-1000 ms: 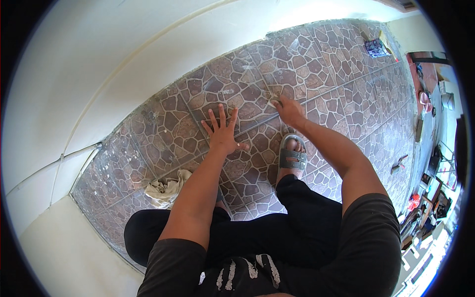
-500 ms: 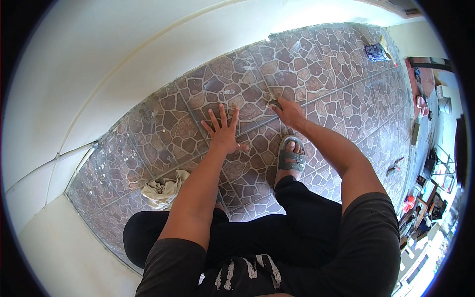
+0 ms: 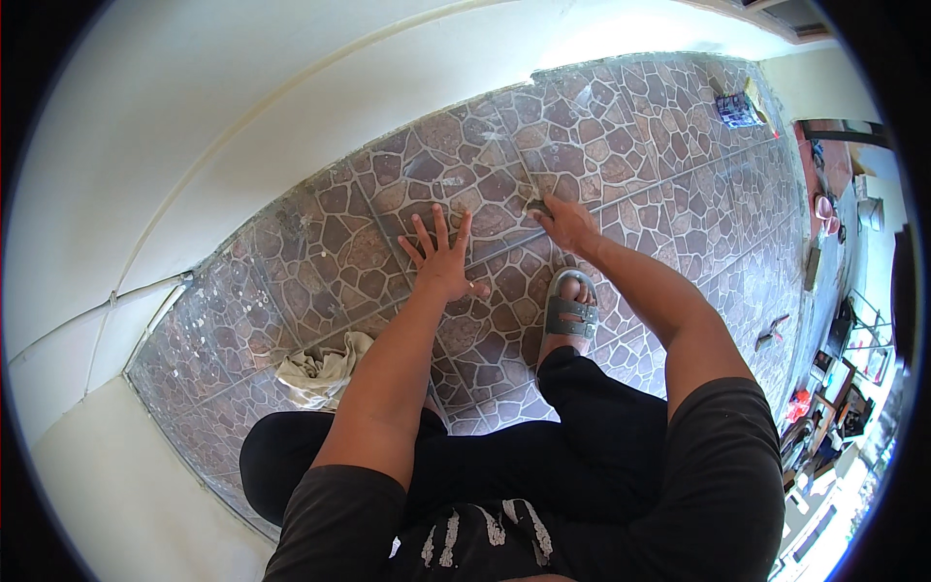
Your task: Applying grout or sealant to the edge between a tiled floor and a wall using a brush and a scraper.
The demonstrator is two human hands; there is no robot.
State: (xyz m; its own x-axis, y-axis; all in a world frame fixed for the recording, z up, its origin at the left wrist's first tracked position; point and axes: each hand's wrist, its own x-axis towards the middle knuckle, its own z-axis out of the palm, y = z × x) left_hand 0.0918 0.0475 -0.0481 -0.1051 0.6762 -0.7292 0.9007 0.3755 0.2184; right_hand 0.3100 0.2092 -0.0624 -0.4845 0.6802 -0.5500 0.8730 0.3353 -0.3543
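Observation:
My left hand [image 3: 443, 260] lies on the stone-patterned tile floor [image 3: 601, 160] with its fingers spread wide and nothing in them. To its right, my right hand [image 3: 568, 223] is closed, its thumb and forefinger pinching a small dark flat piece [image 3: 536, 207] against the tiles. Most of that piece is covered by the fingers, so its kind does not show. A grey strapped sandal [image 3: 570, 315] is on my foot just below the right hand. Left of my left forearm, a crumpled beige cloth [image 3: 325, 371] rests on the floor.
A white wall [image 3: 320, 126] curves along the left and far side of the floor. At the far right lies a blue and white packet [image 3: 737, 109]. A small dark tool [image 3: 773, 332] lies near the right edge, with household clutter [image 3: 824, 417] beyond it.
The view has tilted very slightly. Both hands stay in nearly the same places, the left still spread and the right still closed on the small piece.

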